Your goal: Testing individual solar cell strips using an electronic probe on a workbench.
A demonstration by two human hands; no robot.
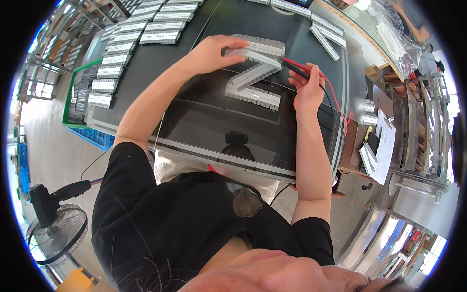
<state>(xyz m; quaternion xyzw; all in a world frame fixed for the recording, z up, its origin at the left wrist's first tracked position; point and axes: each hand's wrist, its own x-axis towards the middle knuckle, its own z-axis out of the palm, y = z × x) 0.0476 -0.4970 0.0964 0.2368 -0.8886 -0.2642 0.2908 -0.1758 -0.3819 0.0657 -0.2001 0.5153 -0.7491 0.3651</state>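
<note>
My left hand (214, 54) pinches the left end of a slim grey-white strip (261, 59) between thumb and fingers, tilted above the dark glossy tabletop (204, 131). In my right hand (309, 90) is a pair of test probes (296, 64), one red and one black, their tips at the strip's right end. Whether the tips touch it I cannot tell. Similar strips with notched edges lie close by: one behind (267, 45), a slanted one (255, 75) and one in front (254, 96). Red and black leads trail from the probes down the table's right side.
Rows of stacked strips (129, 46) fill the table's left and far side. More strips (328, 36) lie at the far right. A green crate (73, 95) stands left of the table, a fan (56, 228) at lower left. Papers (384, 146) rest on the right-hand side.
</note>
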